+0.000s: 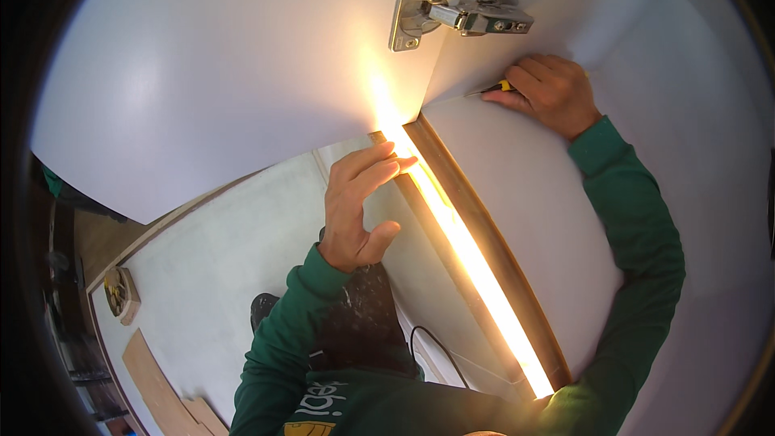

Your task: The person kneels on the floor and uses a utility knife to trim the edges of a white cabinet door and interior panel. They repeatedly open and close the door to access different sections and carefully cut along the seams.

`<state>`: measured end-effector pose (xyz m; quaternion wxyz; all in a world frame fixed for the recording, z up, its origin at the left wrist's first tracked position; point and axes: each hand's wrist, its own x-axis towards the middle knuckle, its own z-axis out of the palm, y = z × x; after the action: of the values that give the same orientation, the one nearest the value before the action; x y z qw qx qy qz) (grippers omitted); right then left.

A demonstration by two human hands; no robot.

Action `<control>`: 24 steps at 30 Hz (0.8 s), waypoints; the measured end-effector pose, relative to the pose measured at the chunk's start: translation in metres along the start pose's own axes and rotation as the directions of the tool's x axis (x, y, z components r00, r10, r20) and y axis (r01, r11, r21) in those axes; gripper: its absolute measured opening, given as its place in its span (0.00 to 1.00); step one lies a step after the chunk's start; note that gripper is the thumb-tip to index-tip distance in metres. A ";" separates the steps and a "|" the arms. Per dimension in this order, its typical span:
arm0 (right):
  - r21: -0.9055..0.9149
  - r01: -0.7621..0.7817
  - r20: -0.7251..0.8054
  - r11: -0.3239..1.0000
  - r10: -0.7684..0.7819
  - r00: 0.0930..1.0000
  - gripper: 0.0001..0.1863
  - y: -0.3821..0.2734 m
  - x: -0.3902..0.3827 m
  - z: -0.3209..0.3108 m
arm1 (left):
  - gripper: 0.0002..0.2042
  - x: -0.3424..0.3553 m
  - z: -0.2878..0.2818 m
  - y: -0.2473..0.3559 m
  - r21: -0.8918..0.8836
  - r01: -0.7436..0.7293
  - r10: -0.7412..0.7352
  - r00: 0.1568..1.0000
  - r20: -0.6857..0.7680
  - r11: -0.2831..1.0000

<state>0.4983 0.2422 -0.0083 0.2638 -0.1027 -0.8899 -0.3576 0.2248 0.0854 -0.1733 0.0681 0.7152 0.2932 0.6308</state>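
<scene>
My right hand (557,93) is closed around a slim screwdriver (506,85) with a black-and-yellow handle. Its thin shaft points left along the inner corner of a white cabinet (517,194); the rest of the handle is hidden in my fist. My left hand (352,206) is open, thumb apart, with its fingertips at the upper end of a glowing light strip (464,242). That strip runs in a brown-edged channel along the cabinet's front edge. Above, a metal hinge (460,16) joins the white door (226,56) to the cabinet wall.
The swung-out door fills the upper left. Below it lies a pale work surface (234,250) with a round slotted piece (121,295) and thin brown boards (165,383) at its left edge. A black cable (440,347) loops beside my leg, left of the light strip.
</scene>
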 end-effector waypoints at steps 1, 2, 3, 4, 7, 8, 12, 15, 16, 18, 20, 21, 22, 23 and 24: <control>0.001 0.012 -0.008 1.000 -0.012 1.000 0.20 0.001 -0.001 0.000 | 0.28 0.002 0.002 -0.001 0.007 -0.025 0.025 0.999 -0.030 1.000; -0.006 -0.005 0.003 1.000 0.005 1.000 0.20 0.002 -0.005 0.003 | 0.28 0.000 0.002 -0.004 0.005 -0.031 0.031 0.999 -0.031 1.000; -0.011 -0.005 0.008 1.000 0.005 1.000 0.20 0.003 -0.008 0.004 | 0.28 -0.001 0.003 -0.005 -0.019 -0.032 0.031 0.999 -0.024 0.999; -0.017 -0.007 0.012 1.000 0.007 1.000 0.20 0.004 -0.010 0.005 | 0.28 -0.002 0.003 -0.006 0.005 -0.038 0.038 0.999 -0.031 0.999; -0.034 -0.010 0.033 0.999 0.011 0.999 0.21 0.007 -0.014 0.004 | 0.28 -0.003 0.003 -0.006 0.008 -0.042 0.042 0.999 -0.035 0.999; -0.029 -0.013 0.029 0.999 0.014 0.999 0.21 0.008 -0.015 0.003 | 0.28 -0.002 0.003 -0.005 0.007 -0.041 0.041 0.998 -0.037 0.999; -0.014 -0.022 0.021 1.000 0.023 1.000 0.21 0.012 -0.017 0.002 | 0.28 -0.003 0.003 -0.004 -0.019 -0.023 0.022 0.999 -0.034 1.000; -0.019 -0.028 0.039 0.999 0.029 0.999 0.21 0.015 -0.021 0.003 | 0.29 -0.005 0.001 -0.007 -0.025 -0.020 0.020 1.000 -0.008 0.999; -0.016 -0.029 0.037 0.999 0.030 0.999 0.21 0.016 -0.022 0.003 | 0.30 -0.006 0.000 -0.008 0.023 -0.038 0.038 0.999 -0.006 0.999; -0.019 -0.033 0.041 0.999 0.034 0.999 0.21 0.019 -0.025 0.003 | 0.33 -0.007 -0.003 -0.011 0.047 -0.049 0.047 0.998 0.037 0.998; -0.014 -0.037 0.035 0.999 0.037 0.999 0.21 0.022 -0.027 0.003 | 0.34 -0.009 -0.005 -0.013 0.053 -0.053 0.051 0.997 0.051 0.997; -0.010 -0.040 0.032 0.999 0.040 0.999 0.21 0.024 -0.028 0.002 | 0.34 -0.009 -0.005 -0.013 0.051 -0.052 0.050 0.998 0.050 0.997; -0.004 -0.044 0.047 0.999 0.044 0.998 0.21 0.026 -0.030 0.000 | 0.34 -0.009 -0.005 -0.013 0.049 -0.051 0.049 0.998 0.050 0.997; -0.011 -0.045 0.055 0.999 0.046 0.997 0.20 0.028 -0.032 0.000 | 0.34 -0.009 -0.006 -0.012 0.045 -0.049 0.047 0.998 0.049 0.998; -0.016 -0.048 0.083 0.999 0.049 0.995 0.19 0.029 -0.033 -0.003 | 0.34 -0.007 -0.006 -0.011 0.042 -0.050 0.048 0.998 0.047 0.998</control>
<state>0.5380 0.2615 -0.0075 0.2345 -0.1408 -0.8948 -0.3528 0.2155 0.0889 -0.1835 0.0441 0.7377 0.2876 0.6092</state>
